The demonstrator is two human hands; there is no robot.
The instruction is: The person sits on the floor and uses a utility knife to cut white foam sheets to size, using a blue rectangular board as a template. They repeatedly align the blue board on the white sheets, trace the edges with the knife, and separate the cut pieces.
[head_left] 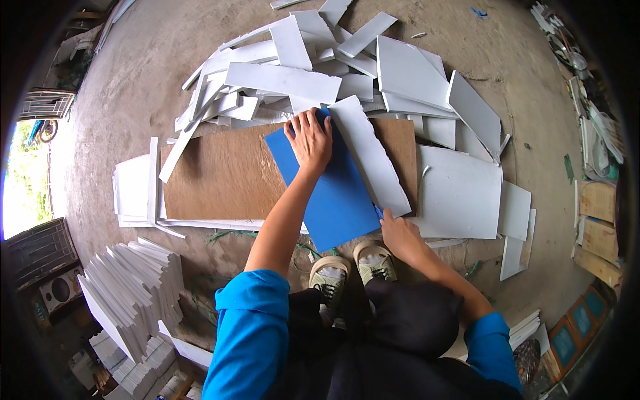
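Note:
My left hand (311,140) lies on the far end of a blue rectangular board (331,193), palm down, fingers stretched toward its far edge. Along the board's right edge shows a white foam sheet (370,159) with a ragged right side; whether it continues beneath the blue board is hidden. My right hand (402,238) is closed around a slim blue cutter (379,212) at the near right corner of the blue board. Its blade cannot be made out. Under these pieces is a brown wooden board (223,175), lying flat.
Beyond the wooden board spreads a heap of white foam offcuts (283,80). White foam sheets (460,190) lie at its right. A stack of white foam sheets (133,290) stands at the near left. My shoes (330,277) are just behind the blue board's near edge.

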